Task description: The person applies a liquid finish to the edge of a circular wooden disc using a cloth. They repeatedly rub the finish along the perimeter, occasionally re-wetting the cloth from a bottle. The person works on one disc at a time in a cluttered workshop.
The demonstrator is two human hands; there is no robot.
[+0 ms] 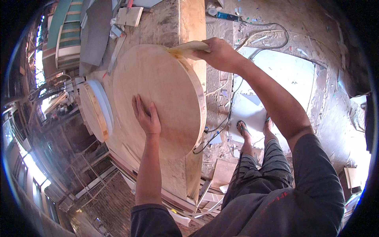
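Observation:
A large round wooden board (173, 106) lies on the workbench, its right rim reaching to the bench's edge. My left hand (148, 117) rests on its top face, fingers stretched out and thumb apart. At the far right rim, my right hand (218, 54) grips a thin, flat, pale piece (192, 47). The piece's other end meets the board's edge, where a yellowish smear shows. I cannot tell whether the piece is a strip of the edging or a spreader.
Left of the board stand a smaller round wooden piece (92, 112) and a white disc (103, 103). Grey sheets (94, 35) and scraps lie at the far left of the bench (158, 23). On the floor are a blue tool (227, 16), a loose cable (272, 24) and a white sheet (284, 75).

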